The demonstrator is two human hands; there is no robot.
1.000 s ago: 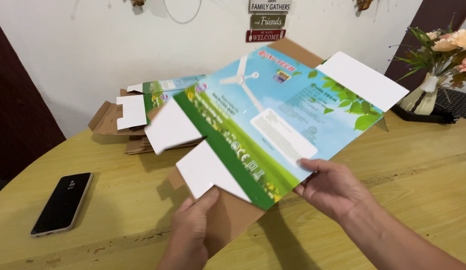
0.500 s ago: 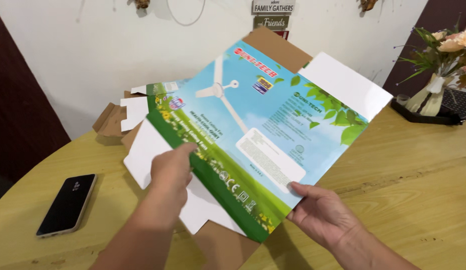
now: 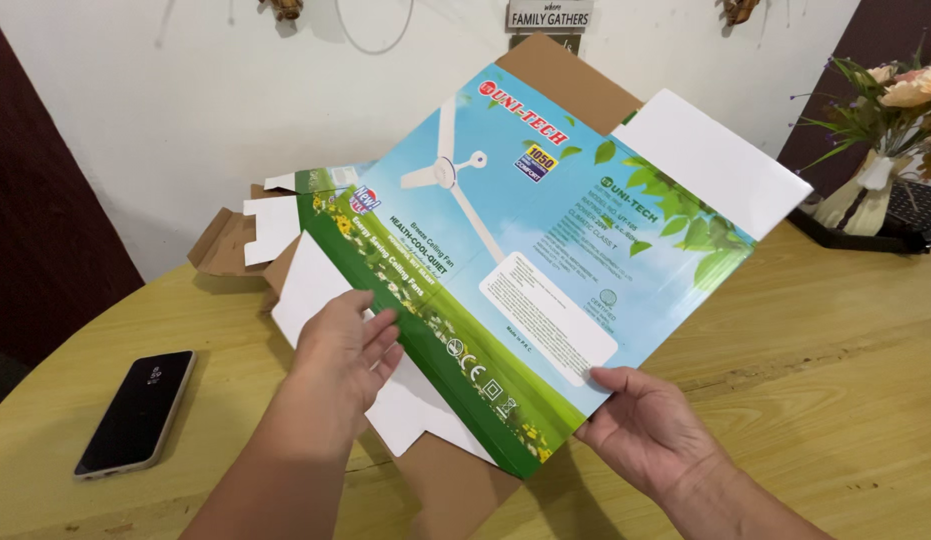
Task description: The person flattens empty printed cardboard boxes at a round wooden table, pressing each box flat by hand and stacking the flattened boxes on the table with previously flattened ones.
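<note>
The wooden table [image 3: 835, 330] carries everything. Above its middle I hold a flattened printed carton [image 3: 525, 250], tilted up toward me so the picture side faces my eyes; its far edge rises to the wall. My right hand [image 3: 650, 425] pinches the near right edge, thumb on top, to bear the weight. My left hand [image 3: 340, 345] lies with fingers loosely spread on the white flap [image 3: 315, 285], pressing it flat. More flat cartons [image 3: 250, 235] wait far left; a phone [image 3: 135, 412] rests near left, out of the way.

Bare table [image 3: 805, 330] right of raised carton [image 3: 545, 250]; phone [image 3: 135, 412] and flat cartons [image 3: 240, 235] leftward
</note>
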